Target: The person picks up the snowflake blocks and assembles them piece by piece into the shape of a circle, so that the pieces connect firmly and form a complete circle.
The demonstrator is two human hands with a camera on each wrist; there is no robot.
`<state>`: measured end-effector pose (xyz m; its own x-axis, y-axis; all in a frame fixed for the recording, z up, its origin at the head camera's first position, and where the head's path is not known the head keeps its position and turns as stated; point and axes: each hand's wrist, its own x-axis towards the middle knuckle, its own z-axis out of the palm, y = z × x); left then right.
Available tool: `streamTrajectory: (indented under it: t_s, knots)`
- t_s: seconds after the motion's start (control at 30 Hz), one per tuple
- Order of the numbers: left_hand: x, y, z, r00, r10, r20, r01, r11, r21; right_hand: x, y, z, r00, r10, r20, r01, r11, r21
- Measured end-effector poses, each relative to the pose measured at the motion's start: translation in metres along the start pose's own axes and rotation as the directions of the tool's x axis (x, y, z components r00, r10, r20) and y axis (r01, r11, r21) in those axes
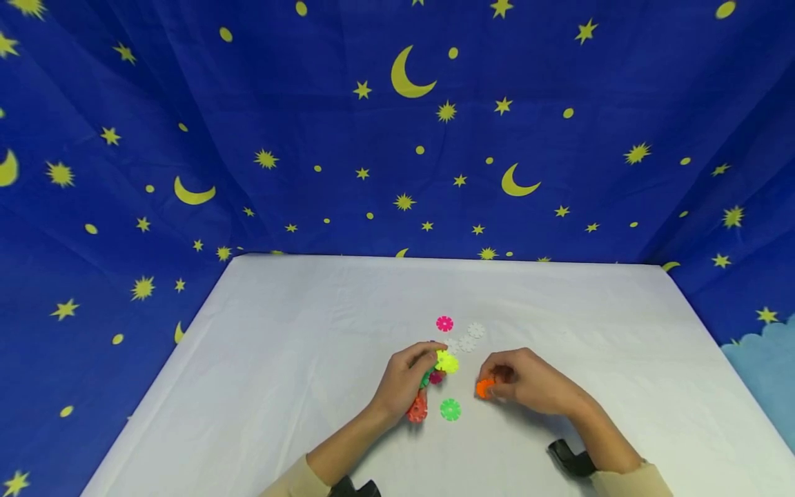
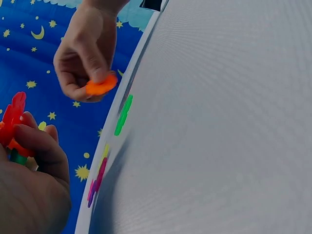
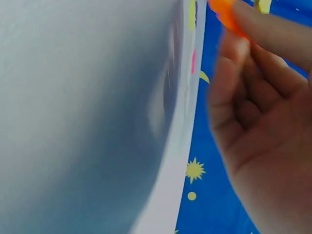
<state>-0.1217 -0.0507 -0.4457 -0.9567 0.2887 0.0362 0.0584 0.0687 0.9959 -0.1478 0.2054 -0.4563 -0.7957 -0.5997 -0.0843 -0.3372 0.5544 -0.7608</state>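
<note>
My left hand (image 1: 399,385) grips a joined cluster of notched plastic discs. A red disc (image 1: 417,408) sticks out of it toward me, and a green disc (image 2: 18,157) shows lower in the cluster. The fingers hide much of the rest. Off to the right, my right hand (image 1: 539,384) pinches an orange notched disc (image 1: 484,388) between thumb and fingers, raised over the table in the left wrist view. Yellow discs (image 1: 448,363) appear at the left fingertips, with a dark pink disc (image 1: 437,377) just below them. Between the hands lies a green disc (image 1: 450,409).
Beyond the hands, a bright pink disc (image 1: 444,324) and several white discs (image 1: 475,330) lie on the white table (image 1: 298,324). A blue curtain (image 1: 310,124) with stars and moons stands around the table. Black wrist devices (image 1: 570,460) sit at both forearms.
</note>
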Motion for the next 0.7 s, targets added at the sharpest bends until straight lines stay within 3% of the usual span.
streamTrajectory:
  t_s: [0.17, 0.33, 0.5, 0.7]
  knots:
    - [0.0, -0.003, 0.0, 1.0, -0.014, 0.019, 0.015, 0.999, -0.038, 0.001, -0.005, 0.002, 0.984, -0.029, -0.176, 0.032, 0.999, 0.014]
    - [-0.001, -0.002, 0.0, 0.999, 0.001, 0.032, -0.001, 1.0, 0.0, 0.004, -0.007, 0.006, 0.96, -0.081, -0.267, 0.103, 0.992, 0.069]
    - [-0.001, 0.0, -0.001, 0.999, 0.027, 0.035, -0.029, 0.999, 0.041, 0.007, -0.011, 0.011, 0.943, -0.094, -0.319, 0.129, 0.988, 0.089]
    - [-0.003, 0.001, 0.0, 0.998, 0.037, 0.057, -0.038, 0.999, 0.019, 0.007, -0.018, 0.015, 0.947, -0.037, -0.318, 0.089, 0.984, 0.152]
